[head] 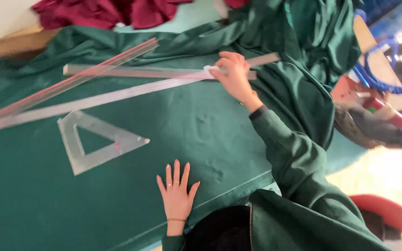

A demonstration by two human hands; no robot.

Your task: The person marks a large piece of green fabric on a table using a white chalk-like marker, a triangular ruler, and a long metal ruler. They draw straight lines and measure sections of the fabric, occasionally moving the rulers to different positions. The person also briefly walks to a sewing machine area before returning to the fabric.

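Observation:
Dark green fabric (pixel 201 125) is spread flat over the table. My left hand (pixel 177 193) rests flat on it, fingers apart, near the front edge where a pale chalk line runs. My right hand (pixel 232 74) reaches forward and pinches a small white piece of chalk (pixel 210 69) against the long clear ruler (pixel 94 99) that lies slanted across the cloth. Two more long clear rulers, one flat (pixel 131 71) and one with a reddish edge (pixel 70 81), cross behind it. A clear set square (pixel 94 142) lies to the left of my left hand.
Dark red cloth (pixel 98 11) is bunched at the far edge. More green fabric (pixel 312 42) is piled at the right. Beyond the table's right side are a blue hose (pixel 378 81), red and grey items, and a red stool seat (pixel 387 211).

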